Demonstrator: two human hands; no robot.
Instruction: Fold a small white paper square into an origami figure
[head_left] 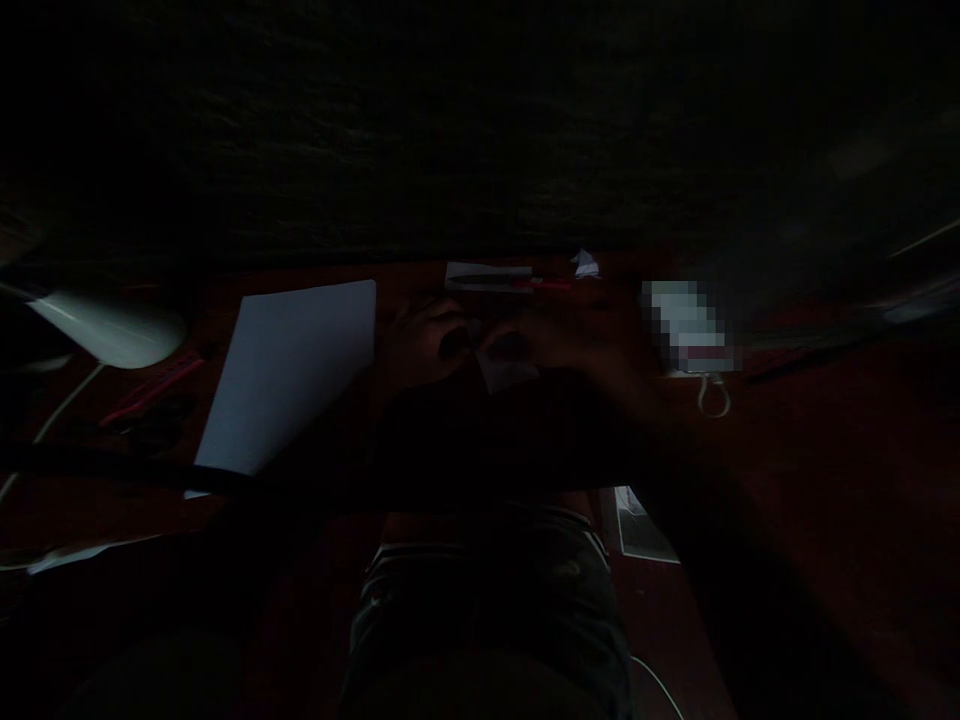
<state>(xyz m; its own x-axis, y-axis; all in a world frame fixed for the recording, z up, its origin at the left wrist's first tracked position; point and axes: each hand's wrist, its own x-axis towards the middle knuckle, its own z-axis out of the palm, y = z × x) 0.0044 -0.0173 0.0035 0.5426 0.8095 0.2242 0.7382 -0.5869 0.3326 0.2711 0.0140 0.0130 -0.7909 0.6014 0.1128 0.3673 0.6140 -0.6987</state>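
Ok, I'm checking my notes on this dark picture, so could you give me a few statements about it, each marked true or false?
1. A small piece of paper shows between the left hand and the right hand. True.
2. The large white sheet lies to the right of the right hand. False: it lies to the left of the left hand.
3. A slim tool with a red end lies across a paper strip beyond the hands. True.
4. The crumpled white scrap is nearer the person than the hands. False: it lies beyond them.
5. The scene is brightly lit. False: it is very dim.
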